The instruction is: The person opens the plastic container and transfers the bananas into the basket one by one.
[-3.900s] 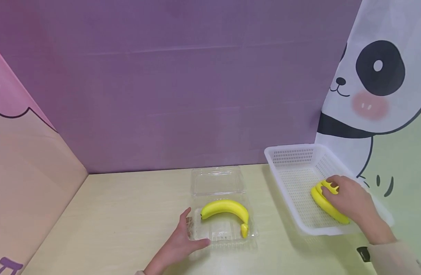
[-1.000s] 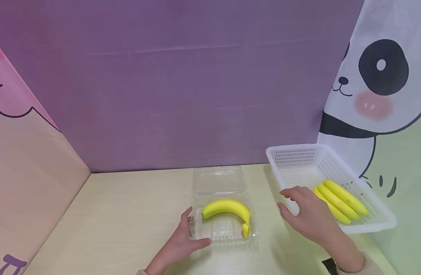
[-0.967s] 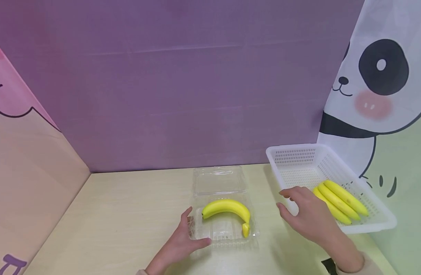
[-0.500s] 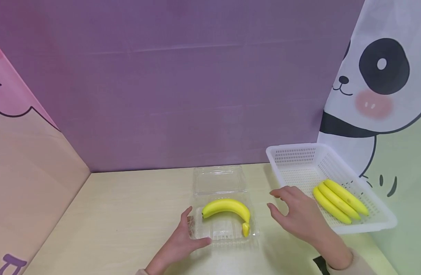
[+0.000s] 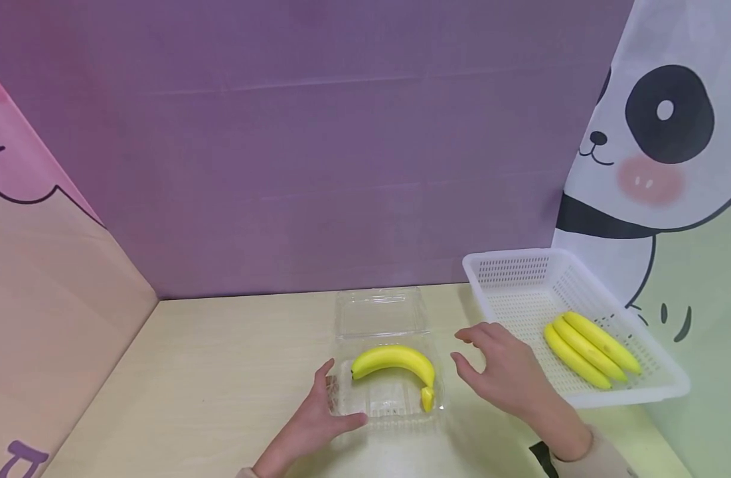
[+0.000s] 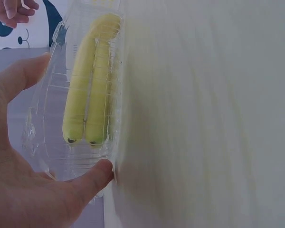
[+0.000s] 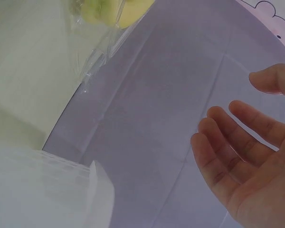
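A clear plastic clamshell container (image 5: 382, 398) lies on the table, lid folded back, with a curved yellow banana (image 5: 395, 357) inside. In the left wrist view, two banana shapes (image 6: 80, 95) run side by side through the plastic; whether one is a reflection I cannot tell. My left hand (image 5: 310, 421) spans the container's near-left corner, thumb at the front wall, fingers along the left side. Between container and basket, my right hand (image 5: 508, 375) hovers, holding nothing, its fingers gently bent and apart from the thumb. Three bananas (image 5: 586, 348) rest together in the white basket (image 5: 481, 299).
The basket stands at the table's right, against the panda-printed side panel (image 5: 664, 199). A purple backdrop (image 5: 293, 166) closes off the back, and a peach-and-pink panel (image 5: 54, 299) the left. Bare pale table (image 5: 222, 358) stretches left of the container.
Earlier my right hand was over the bananas in the basket. It has since come out and drifted left toward the container, carrying nothing. My left hand and the bananas look unmoved.
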Available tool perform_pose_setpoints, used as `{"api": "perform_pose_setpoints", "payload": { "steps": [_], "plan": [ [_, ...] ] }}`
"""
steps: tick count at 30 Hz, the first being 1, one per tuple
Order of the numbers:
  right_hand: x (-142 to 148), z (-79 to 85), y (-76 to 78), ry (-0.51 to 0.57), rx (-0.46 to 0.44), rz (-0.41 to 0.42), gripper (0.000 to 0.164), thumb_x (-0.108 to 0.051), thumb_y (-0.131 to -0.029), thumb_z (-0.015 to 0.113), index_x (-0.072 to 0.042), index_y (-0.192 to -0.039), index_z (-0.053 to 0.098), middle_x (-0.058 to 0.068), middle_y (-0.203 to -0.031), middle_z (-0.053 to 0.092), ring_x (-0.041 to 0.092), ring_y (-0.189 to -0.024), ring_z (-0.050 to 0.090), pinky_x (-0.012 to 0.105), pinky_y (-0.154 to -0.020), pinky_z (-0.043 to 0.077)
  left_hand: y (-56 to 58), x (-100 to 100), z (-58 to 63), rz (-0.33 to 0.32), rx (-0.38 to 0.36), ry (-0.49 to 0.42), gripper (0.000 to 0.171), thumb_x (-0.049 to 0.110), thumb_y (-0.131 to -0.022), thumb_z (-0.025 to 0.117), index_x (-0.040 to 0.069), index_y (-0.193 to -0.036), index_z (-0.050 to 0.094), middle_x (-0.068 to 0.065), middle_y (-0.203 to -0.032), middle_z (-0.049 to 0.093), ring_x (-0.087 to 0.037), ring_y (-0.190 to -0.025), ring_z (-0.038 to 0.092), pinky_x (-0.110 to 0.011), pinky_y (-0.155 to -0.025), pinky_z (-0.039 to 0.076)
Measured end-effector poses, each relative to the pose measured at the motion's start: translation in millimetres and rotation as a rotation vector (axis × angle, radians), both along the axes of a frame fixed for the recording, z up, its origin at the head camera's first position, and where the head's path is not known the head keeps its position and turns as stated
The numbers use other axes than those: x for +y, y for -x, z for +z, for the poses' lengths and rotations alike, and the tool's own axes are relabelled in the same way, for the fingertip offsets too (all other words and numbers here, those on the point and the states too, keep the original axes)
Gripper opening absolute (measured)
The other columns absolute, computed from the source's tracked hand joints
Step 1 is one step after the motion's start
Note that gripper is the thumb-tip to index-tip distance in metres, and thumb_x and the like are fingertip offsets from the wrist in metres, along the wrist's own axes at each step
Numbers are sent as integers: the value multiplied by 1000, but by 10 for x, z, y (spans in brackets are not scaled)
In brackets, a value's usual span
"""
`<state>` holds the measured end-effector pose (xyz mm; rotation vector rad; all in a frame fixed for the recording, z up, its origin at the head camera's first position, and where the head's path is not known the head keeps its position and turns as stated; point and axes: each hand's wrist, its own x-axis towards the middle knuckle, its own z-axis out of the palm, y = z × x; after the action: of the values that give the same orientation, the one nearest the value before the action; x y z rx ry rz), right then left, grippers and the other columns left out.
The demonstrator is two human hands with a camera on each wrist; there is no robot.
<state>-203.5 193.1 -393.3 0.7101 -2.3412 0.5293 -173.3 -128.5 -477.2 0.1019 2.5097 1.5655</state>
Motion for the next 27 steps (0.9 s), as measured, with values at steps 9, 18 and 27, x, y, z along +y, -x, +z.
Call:
{"api": "perform_pose_setpoints", "payload": {
  "steps": [9, 18, 27],
  "plan": [
    [-96, -27, 36, -1, -31, 16, 22, -17, -78, 80, -13, -99, 74, -7, -93, 69, 12, -81, 63, 31, -63, 54, 6, 3, -14, 0, -1, -14, 119, 32, -78, 89, 9, -161, 7, -36, -155, 32, -49, -141, 36, -63, -109, 35],
    [-176, -64, 100, 5, -34, 26, 22, -17, -78, 81, -12, -99, 74, -4, -95, 70, 14, -83, 63, 32, -65, 54, 10, 3, -22, -2, 2, -1, 119, 34, -78, 89, 10, -161, 7, -35, -155, 33, -48, -141, 38, -62, -108, 37],
    [-284, -86, 157, 4, -56, 39, 21, -19, -80, 80, -12, -99, 74, -5, -94, 70, 14, -85, 62, 32, -69, 55, 10, -2, -25, 1, -3, -1, 119, 34, -78, 89, 11, -161, 7, -35, -154, 33, -49, -142, 36, -63, -109, 35]
  ]
}}
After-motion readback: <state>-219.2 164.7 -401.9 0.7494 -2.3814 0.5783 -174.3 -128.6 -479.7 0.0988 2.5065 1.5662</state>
